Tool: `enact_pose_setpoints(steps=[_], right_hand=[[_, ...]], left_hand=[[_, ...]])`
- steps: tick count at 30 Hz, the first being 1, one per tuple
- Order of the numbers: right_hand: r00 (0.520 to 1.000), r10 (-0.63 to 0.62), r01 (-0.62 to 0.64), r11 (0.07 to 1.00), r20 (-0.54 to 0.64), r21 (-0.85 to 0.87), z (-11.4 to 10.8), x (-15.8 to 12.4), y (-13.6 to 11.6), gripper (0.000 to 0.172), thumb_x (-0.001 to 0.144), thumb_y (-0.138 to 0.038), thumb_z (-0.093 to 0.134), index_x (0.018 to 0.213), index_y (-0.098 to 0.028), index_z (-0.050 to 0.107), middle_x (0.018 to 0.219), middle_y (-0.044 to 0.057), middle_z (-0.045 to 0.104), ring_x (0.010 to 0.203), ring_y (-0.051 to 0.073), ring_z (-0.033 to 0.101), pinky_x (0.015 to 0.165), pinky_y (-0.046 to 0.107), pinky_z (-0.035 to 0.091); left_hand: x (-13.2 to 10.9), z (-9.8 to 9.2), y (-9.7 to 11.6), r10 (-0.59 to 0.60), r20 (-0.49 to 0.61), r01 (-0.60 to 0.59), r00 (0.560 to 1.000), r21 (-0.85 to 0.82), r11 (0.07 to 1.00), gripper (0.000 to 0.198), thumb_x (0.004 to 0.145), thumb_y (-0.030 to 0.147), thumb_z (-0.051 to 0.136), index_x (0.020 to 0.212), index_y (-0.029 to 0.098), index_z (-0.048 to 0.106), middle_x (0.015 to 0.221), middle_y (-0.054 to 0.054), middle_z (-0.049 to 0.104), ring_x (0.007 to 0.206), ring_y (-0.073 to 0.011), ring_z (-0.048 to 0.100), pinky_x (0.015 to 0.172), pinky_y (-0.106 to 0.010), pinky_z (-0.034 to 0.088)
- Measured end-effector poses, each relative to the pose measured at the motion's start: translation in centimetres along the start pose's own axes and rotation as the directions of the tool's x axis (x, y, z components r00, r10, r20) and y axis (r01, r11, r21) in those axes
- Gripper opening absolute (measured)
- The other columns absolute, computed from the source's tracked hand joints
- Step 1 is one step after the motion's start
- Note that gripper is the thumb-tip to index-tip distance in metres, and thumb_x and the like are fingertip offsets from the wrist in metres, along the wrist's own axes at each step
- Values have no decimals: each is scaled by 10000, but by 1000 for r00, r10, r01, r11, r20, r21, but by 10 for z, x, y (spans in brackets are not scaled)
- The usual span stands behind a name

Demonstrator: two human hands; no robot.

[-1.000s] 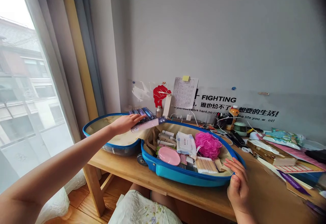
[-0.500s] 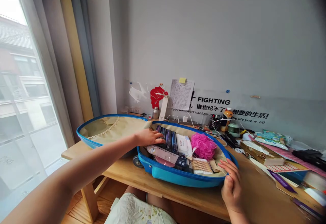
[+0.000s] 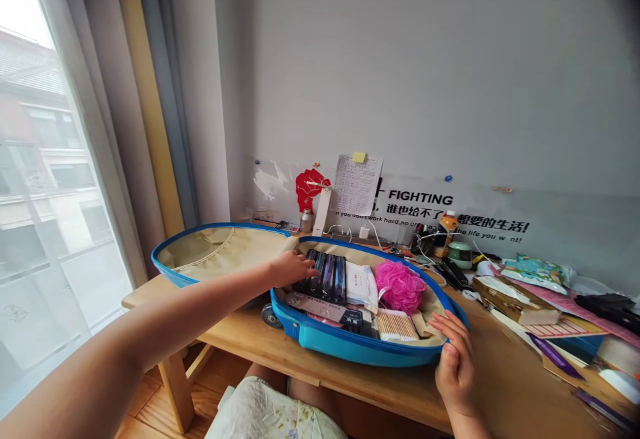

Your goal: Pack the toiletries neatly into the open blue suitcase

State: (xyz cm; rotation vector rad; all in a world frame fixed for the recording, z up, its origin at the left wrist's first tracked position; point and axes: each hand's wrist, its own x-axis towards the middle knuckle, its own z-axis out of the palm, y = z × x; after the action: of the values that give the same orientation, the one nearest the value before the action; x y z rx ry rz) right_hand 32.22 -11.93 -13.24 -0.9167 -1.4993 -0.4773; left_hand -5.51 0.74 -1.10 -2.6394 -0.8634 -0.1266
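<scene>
A blue hard-shell suitcase (image 3: 360,352) lies unfolded on the table, its beige-lined lid (image 3: 240,247) spread to the left. My left hand (image 3: 293,268) is over the left end of the packed half, fingers stretched out and touching a row of dark, shiny slim packs (image 3: 327,276). Below these lies a long flat package (image 3: 325,307) with dark printing. To the right sit a white packet (image 3: 361,284), a pink mesh bath puff (image 3: 400,286) and a bundle of cotton swabs (image 3: 397,326). My right hand (image 3: 456,356) grips the suitcase's right rim, thumb outside.
Clutter covers the table's right side: a purple strip-like pack (image 3: 556,356), a brown box (image 3: 515,296) and a colourful bag (image 3: 537,272). Along the wall stand an orange bottle (image 3: 445,232), a green jar (image 3: 460,254) and a white charger (image 3: 365,232) with cables. A curtained window is left.
The long flat package has dropped lower and now lies deeper in the suitcase. My left hand has shifted slightly left, showing more of the dark packs. My right hand stays at the rim.
</scene>
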Motion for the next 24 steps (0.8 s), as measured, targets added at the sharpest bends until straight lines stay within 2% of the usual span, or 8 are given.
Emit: enact_pose_setpoints(steps=[3, 6, 11, 16, 18, 20, 22, 24], right_hand=[[1000, -20, 20, 1000, 4, -7, 0, 1, -1, 412, 1024, -390, 307, 1063, -192, 665, 1099, 135, 679, 1191, 297, 589, 1019, 551, 451], [1000, -28, 28, 999, 3, -21, 0, 3, -3, 413, 1025, -386, 302, 1065, -191, 664, 1092, 135, 680, 1180, 296, 593, 1005, 538, 459], [1000, -18, 19, 1000, 4, -24, 0, 2, -2, 430, 1025, -406, 294, 1062, -191, 665, 1077, 134, 680, 1160, 294, 600, 988, 541, 463], [1000, -9, 10, 1000, 5, -17, -1, 2, -1, 430, 1023, -422, 301, 1057, -193, 664, 1076, 136, 681, 1166, 299, 599, 992, 555, 459], [1000, -11, 12, 1000, 8, -22, -1, 2, 0, 429, 1023, -426, 304, 1052, -194, 663, 1077, 138, 682, 1176, 303, 596, 995, 557, 458], [1000, -18, 18, 1000, 12, -19, -1, 3, 0, 424, 1024, -419, 301, 1055, -195, 660, 1081, 142, 681, 1184, 301, 593, 994, 555, 460], [1000, -21, 21, 1000, 9, -12, -1, 3, 0, 422, 1024, -415, 299, 1051, -195, 658, 1078, 143, 679, 1175, 296, 597, 992, 554, 462], [1000, -16, 16, 1000, 2, -12, 0, 2, -1, 425, 1023, -422, 299, 1040, -195, 658, 1071, 142, 679, 1160, 293, 604, 994, 560, 462]], left_hand=[[2, -8, 7, -46, 85, 56, 995, -121, 991, 538, 904, 183, 537, 1436, 262, 520, 1502, -90, 521, 1310, -270, 551, 1039, -369, 434], [5, -7, 20, -88, 157, 135, 984, -313, 940, 560, 998, 393, 441, 1537, 256, 381, 1577, -114, 412, 1434, -289, 421, 1147, -428, 360], [7, 7, 38, -25, 319, 194, 948, -511, 838, 702, 966, 602, 427, 1579, 293, 279, 1647, -124, 251, 1504, -366, 253, 1183, -578, 265], [8, 5, 42, -11, 394, 240, 919, -537, 808, 789, 944, 677, 385, 1603, 289, 187, 1672, -122, 152, 1526, -374, 163, 1204, -598, 190], [8, -1, 41, -42, 376, 255, 926, -536, 805, 769, 946, 676, 382, 1593, 288, 234, 1667, -119, 181, 1528, -373, 158, 1205, -603, 178], [6, -8, 40, -100, 300, 256, 949, -541, 801, 733, 959, 661, 370, 1583, 288, 272, 1663, -110, 204, 1533, -361, 150, 1209, -594, 179], [-6, -15, 39, -178, 160, 238, 971, -550, 800, 685, 981, 632, 347, 1575, 294, 294, 1658, -90, 232, 1535, -326, 178, 1216, -557, 208], [-28, -19, 38, -277, 3, 235, 961, -537, 810, 627, 1000, 593, 334, 1557, 304, 339, 1644, -68, 286, 1521, -289, 244, 1220, -514, 240]])
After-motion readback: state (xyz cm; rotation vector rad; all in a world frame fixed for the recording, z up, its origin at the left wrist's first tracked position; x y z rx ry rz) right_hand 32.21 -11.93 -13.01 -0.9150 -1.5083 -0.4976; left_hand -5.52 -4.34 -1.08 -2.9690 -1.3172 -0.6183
